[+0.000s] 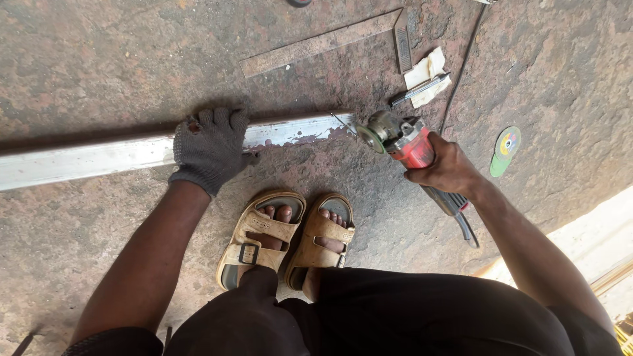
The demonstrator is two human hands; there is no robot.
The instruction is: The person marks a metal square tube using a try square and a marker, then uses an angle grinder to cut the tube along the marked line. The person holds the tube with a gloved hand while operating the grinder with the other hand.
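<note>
Head view: rough reddish concrete floor (99, 59), worn and stained. Left hand (210, 150), in a grey knit glove, presses flat on a long metal bar (86, 158) lying across the floor. Right hand (447, 166) is wrapped around a red angle grinder (403, 140) — disc at the bar's right end. No completed cut shows; the work looks barely begun. Steel square (330, 41), spare discs (504, 150) lie nearby — sandalled feet (290, 237) below.

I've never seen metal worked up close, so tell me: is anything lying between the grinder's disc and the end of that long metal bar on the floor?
Nothing visible. The angle grinder in the right hand has its disc right at the metal bar end, with only bare floor around it. The gloved left hand presses on the bar further along, away from the disc.
</note>
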